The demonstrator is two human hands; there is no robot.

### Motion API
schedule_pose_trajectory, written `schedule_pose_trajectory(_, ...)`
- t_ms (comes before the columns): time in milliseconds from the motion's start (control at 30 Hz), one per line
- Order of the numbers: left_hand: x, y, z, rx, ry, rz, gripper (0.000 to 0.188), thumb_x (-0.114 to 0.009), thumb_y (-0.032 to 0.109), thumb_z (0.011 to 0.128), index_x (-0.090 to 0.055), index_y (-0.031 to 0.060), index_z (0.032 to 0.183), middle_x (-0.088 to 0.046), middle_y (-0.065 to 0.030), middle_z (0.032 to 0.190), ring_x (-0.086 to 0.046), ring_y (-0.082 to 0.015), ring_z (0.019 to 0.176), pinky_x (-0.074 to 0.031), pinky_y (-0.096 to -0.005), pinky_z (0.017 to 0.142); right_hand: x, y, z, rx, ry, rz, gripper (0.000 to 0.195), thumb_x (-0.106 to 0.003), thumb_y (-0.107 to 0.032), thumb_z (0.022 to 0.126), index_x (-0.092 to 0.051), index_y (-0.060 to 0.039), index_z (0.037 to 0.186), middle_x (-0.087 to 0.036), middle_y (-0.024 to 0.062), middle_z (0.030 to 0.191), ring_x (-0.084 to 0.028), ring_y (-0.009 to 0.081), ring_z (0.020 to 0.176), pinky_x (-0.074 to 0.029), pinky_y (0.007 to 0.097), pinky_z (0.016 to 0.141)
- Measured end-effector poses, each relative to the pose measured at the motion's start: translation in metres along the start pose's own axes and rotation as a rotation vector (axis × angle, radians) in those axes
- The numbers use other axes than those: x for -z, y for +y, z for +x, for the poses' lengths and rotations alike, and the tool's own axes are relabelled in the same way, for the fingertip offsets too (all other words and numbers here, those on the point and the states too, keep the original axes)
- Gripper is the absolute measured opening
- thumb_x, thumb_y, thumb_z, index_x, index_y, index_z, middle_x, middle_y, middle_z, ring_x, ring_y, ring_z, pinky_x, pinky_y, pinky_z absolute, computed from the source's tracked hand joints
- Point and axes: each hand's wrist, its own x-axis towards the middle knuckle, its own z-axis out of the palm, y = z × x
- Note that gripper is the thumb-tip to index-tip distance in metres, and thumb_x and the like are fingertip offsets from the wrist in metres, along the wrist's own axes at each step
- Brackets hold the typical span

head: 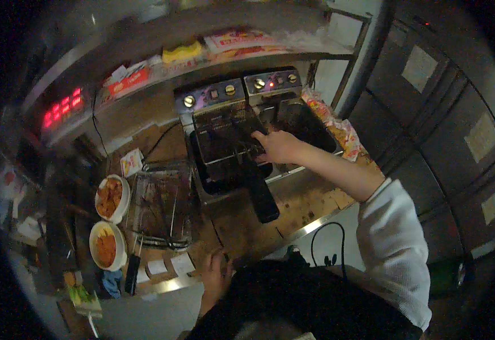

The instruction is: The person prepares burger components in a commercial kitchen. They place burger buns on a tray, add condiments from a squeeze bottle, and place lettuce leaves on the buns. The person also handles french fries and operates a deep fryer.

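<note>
In the head view, a two-tank countertop deep fryer stands at the back of the worktop. A wire fryer basket rests over its left tank, its black handle pointing towards me. My right hand reaches to the basket's right side, fingers spread near a dark part there; whether it grips anything is unclear. My left hand lies at the worktop's front edge, fingers apart, holding nothing visible. A second tank lies right of the basket, below a lit red lamp.
Left of the fryer are a wire rack, two bowls of food and paper slips. A food bag lies at the fryer's right. A shelf with packages runs above; a dark cabinet stands right.
</note>
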Motion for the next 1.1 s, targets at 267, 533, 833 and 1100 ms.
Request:
schedule_pose_trajectory(267, -0.060, 0.084, -0.008, 0.195, 0.257, 0.100, 0.036, -0.061, -0.001, 0.076, -0.052, 0.0032, 0.110, -0.052, -0.0166, 0.111, -0.050, -0.0361, 0.103, -0.041, -0.0398, 0.087, 0.045, 0.026, 0.060, 0.073, -0.415, -0.073, 0.061, -0.065, -0.027, 0.075, -0.043, -0.0096, 0.129, -0.057, 0.0167, 0.116, -0.059, 0.0307, 0.097, -0.049, 0.0449, 0.076)
schedule_pose_trajectory(533, -0.143, 0.168, -0.011, 0.252, 0.399, 0.008, 0.027, -0.058, -0.002, 0.077, -0.054, 0.0016, 0.104, -0.054, -0.0165, 0.107, -0.052, -0.0329, 0.101, -0.041, -0.0361, 0.087, 0.060, 0.140, 0.100, 0.216, -0.269, -0.160, 0.042, -0.061, -0.034, 0.081, -0.057, -0.0077, 0.113, -0.059, 0.0141, 0.112, -0.058, 0.0303, 0.100, -0.047, 0.0436, 0.081)
schedule_pose_trajectory(833, -0.183, 0.215, -0.025, 0.333, 0.493, 0.012, 0.023, -0.057, -0.005, 0.077, -0.054, -0.0001, 0.099, -0.056, -0.0164, 0.103, -0.054, -0.0303, 0.097, -0.042, -0.0347, 0.085, 0.056, 0.314, -0.075, 0.097, -0.178, 0.315, 0.056, -0.056, -0.052, 0.081, -0.059, 0.0029, 0.092, -0.061, 0.0162, 0.075, -0.059, 0.0258, 0.069, -0.046, 0.0391, 0.068)
schedule_pose_trajectory(1100, -0.193, 0.243, -0.034, 0.387, 0.538, 0.059, 0.023, -0.057, -0.007, 0.075, -0.055, 0.0002, 0.096, -0.056, -0.0155, 0.100, -0.055, -0.0302, 0.095, -0.044, -0.0341, 0.083, -0.025, 0.333, -0.068, -0.050, -0.626, 0.178, 0.040, -0.060, -0.042, 0.081, -0.059, -0.0024, 0.075, -0.054, 0.0047, 0.059, -0.054, 0.0120, 0.051, -0.043, 0.0292, 0.047)
